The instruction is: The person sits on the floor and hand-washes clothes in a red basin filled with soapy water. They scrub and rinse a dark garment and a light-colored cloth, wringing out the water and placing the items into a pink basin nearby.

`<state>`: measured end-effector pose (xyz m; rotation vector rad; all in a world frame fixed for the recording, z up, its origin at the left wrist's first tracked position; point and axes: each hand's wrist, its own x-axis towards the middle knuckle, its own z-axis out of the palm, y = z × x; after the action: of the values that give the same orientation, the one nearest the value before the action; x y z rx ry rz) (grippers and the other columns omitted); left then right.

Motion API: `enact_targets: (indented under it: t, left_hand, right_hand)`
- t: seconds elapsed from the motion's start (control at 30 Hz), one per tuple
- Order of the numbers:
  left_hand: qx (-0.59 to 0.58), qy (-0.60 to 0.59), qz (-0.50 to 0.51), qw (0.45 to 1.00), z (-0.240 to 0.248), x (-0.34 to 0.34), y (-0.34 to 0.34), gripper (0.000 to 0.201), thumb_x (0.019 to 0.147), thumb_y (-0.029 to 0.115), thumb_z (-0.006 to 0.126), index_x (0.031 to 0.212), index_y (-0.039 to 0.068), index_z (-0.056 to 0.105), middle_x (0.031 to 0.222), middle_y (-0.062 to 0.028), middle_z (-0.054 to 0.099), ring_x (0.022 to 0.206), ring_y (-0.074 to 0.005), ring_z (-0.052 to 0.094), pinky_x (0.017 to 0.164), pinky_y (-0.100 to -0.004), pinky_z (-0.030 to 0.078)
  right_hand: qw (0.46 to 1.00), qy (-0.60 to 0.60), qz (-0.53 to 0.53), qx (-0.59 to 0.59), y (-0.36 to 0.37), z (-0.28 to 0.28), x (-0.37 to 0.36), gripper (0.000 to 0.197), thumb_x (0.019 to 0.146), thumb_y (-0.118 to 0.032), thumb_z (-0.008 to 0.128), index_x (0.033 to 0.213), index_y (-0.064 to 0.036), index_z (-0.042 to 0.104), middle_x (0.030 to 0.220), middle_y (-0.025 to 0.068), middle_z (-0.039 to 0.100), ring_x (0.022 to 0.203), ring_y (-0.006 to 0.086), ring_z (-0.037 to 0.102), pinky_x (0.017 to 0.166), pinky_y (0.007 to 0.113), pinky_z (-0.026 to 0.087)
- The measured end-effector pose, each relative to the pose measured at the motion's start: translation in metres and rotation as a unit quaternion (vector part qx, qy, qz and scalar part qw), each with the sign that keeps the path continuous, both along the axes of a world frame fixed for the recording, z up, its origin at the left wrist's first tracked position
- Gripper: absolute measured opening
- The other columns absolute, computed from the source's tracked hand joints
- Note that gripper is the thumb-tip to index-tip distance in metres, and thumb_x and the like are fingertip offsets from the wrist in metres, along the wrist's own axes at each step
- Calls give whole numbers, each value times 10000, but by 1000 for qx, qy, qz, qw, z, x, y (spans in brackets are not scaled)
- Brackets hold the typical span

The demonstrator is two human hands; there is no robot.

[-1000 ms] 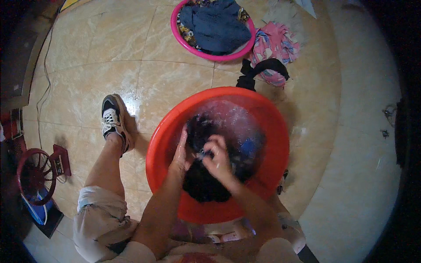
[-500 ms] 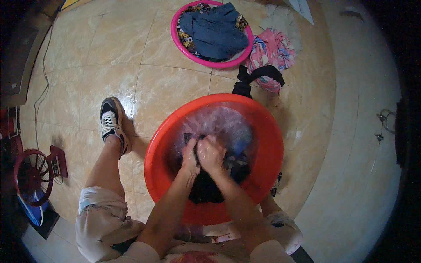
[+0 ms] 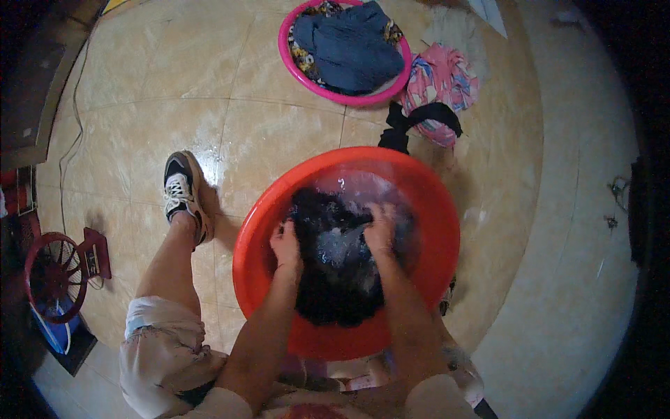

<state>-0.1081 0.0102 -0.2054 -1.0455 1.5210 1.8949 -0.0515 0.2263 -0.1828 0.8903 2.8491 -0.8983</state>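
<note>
A large red basin stands in front of me, holding soapy water and wet dark clothing. Across the water stretches a black garment, spread between my two hands. At its left edge, near the basin's inner wall, my left hand grips the cloth with bent fingers. My right hand is closed on its right side, fingers partly hidden by cloth and water. Between the hands, greyish suds and wet folds show. More dark cloth lies bunched on the near side, below my wrists.
Beyond stands a pink basin with a dark blue-grey cloth and patterned fabric. Beside it, pink patterned cloth and a black cloth lie on wet tiles. A dark red fan is at left, near a cable.
My hands were together, bunching the dark cloth near the basin's middle. They have moved apart, left and right, and the black garment now lies spread between them.
</note>
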Motion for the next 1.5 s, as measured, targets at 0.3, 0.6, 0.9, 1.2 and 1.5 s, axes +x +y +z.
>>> enact_targets:
  t: [0.3,0.6,0.9,1.2,1.5]
  left_hand:
    - [447,-139,9,884,94,-28,28,552,888,511,482,1229,79,524,1216,-112,557,1052,-265,552,923,-393,456]
    - [600,-79,-26,795,99,-20,33,487,884,396,497,1235,60,520,1141,-96,588,1010,-239,565,892,-365,463]
    - [152,-48,49,986,125,-25,56,389,849,220,570,1168,2,519,1103,-78,575,999,-229,552,898,-351,449]
    - [-21,-24,-17,999,17,7,7,352,848,142,600,1171,25,523,1100,-86,591,973,-229,562,878,-347,450]
    - [421,-109,79,897,60,-25,14,598,871,436,572,1329,90,405,1267,-124,500,1149,-293,490,986,-440,404]
  right_hand:
    - [915,64,318,-242,-88,168,10,380,549,103,540,875,-72,626,1157,141,501,1086,357,463,919,409,398]
    - [964,164,210,16,-139,145,2,211,713,-403,683,849,-243,680,1065,14,529,1028,303,426,847,488,354]
    - [979,-200,-12,-31,-21,25,-46,350,886,-362,518,925,-44,659,828,176,640,784,347,602,754,458,465]
    - [983,-34,179,2,-27,-29,-2,358,823,-223,608,1160,-116,557,1203,161,487,1134,368,464,927,430,407]
    - [958,99,146,-227,-78,92,-15,83,701,-16,626,735,-69,572,1094,176,508,1061,362,474,926,410,378]
